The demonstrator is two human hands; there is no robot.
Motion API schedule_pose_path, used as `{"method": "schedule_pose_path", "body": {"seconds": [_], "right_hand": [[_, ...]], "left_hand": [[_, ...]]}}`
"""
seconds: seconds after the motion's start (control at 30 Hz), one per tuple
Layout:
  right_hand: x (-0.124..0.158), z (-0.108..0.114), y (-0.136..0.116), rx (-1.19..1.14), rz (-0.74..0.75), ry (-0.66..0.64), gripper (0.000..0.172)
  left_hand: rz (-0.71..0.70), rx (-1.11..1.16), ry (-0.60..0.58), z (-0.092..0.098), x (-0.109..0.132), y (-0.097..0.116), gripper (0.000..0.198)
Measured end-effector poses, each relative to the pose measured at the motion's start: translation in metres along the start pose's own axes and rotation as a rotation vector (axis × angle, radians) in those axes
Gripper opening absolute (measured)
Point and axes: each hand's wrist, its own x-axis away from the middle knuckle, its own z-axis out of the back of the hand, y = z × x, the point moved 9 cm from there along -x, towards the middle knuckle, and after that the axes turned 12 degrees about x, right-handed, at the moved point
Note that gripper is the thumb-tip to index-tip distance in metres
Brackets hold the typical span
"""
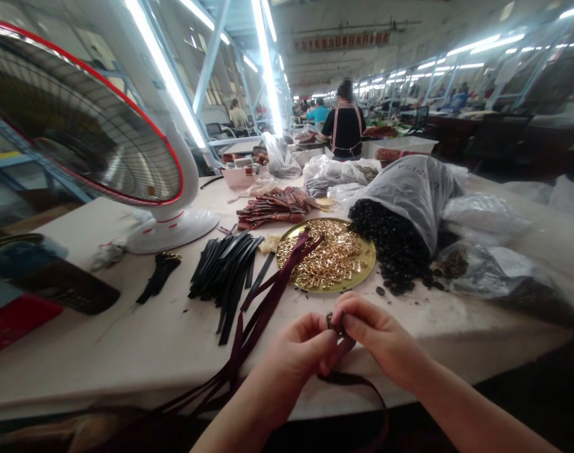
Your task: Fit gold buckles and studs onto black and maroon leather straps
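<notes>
My left hand (306, 343) and my right hand (372, 324) meet just above the table's near edge, fingers closed together. Between their fingertips shows a small metal buckle (329, 321), with a dark maroon strap (374, 393) at it that loops down below my right hand. Its exact threading is hidden by the fingers. More maroon straps (268, 305) run from a round gold tray (368, 277) down past my left wrist. Small shiny gold metal fittings (337, 248) are heaped on that tray, beyond my hands.
Black strips (223, 264) lie left of the tray; brown-red leather pieces (277, 206) are behind it. Small black pieces (391, 245) spill from a plastic bag (410, 192). A fan (171, 229) and a dark bottle (74, 286) are left. A person (346, 129) stands beyond.
</notes>
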Motion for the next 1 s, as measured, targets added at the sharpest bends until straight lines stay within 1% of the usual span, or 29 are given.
{"method": "schedule_pose_path", "body": {"seconds": [0.07, 0.1, 0.17, 0.2, 0.23, 0.3, 0.37, 0.4, 0.47, 0.53, 0.63, 0.7, 0.77, 0.9, 1.0], "right_hand": [[0.013, -0.003, -0.024, 0.097, 0.140, 0.015, 0.011], [0.022, -0.005, -0.040, 0.109, 0.214, 0.000, 0.012], [0.038, -0.006, -0.068, 0.133, 0.313, -0.034, 0.012], [0.044, -0.005, -0.079, 0.209, 0.336, -0.029, 0.011], [0.048, -0.002, -0.086, 0.342, 0.339, -0.005, 0.010], [0.049, 0.003, -0.090, 0.737, 0.297, 0.065, 0.018], [0.046, 0.003, -0.082, 1.103, 0.239, 0.080, 0.022], [0.044, 0.002, -0.076, 1.218, 0.210, 0.070, 0.023], [0.043, 0.000, -0.064, 1.338, 0.158, 0.051, 0.023], [0.046, -0.001, -0.057, 1.386, 0.128, 0.052, 0.023], [0.052, -0.001, -0.053, 1.468, 0.111, 0.080, 0.022], [0.055, -0.001, -0.053, 1.527, 0.103, 0.106, 0.024], [0.057, -0.003, -0.051, 1.545, 0.102, 0.107, 0.025], [0.057, -0.008, -0.048, 1.448, 0.117, 0.070, 0.023], [0.056, -0.006, -0.049, 1.309, 0.131, 0.072, 0.024]], "left_hand": [[0.084, 0.250, -0.024, -0.005, -0.003, -0.023, 0.014], [0.110, 0.307, -0.004, -0.005, -0.004, -0.034, 0.015], [0.116, 0.324, 0.057, -0.002, -0.004, -0.050, 0.016], [0.095, 0.311, 0.079, -0.001, -0.003, -0.053, 0.017], [0.065, 0.287, 0.091, -0.002, -0.001, -0.053, 0.018], [-0.005, 0.232, 0.101, -0.006, 0.006, -0.047, 0.016], [-0.051, 0.157, 0.109, -0.012, 0.014, -0.041, 0.012], [-0.066, 0.112, 0.116, -0.014, 0.017, -0.038, 0.011], [-0.100, 0.028, 0.135, -0.018, 0.021, -0.035, 0.012], [-0.132, -0.039, 0.166, -0.020, 0.024, -0.034, 0.014], [-0.179, -0.100, 0.231, -0.020, 0.027, -0.031, 0.016], [-0.201, -0.113, 0.269, -0.019, 0.031, -0.028, 0.015], [-0.207, -0.107, 0.280, -0.019, 0.034, -0.026, 0.016], [-0.225, -0.116, 0.244, -0.024, 0.036, -0.024, 0.017], [-0.221, -0.046, 0.211, -0.021, 0.032, -0.027, 0.020]]}}
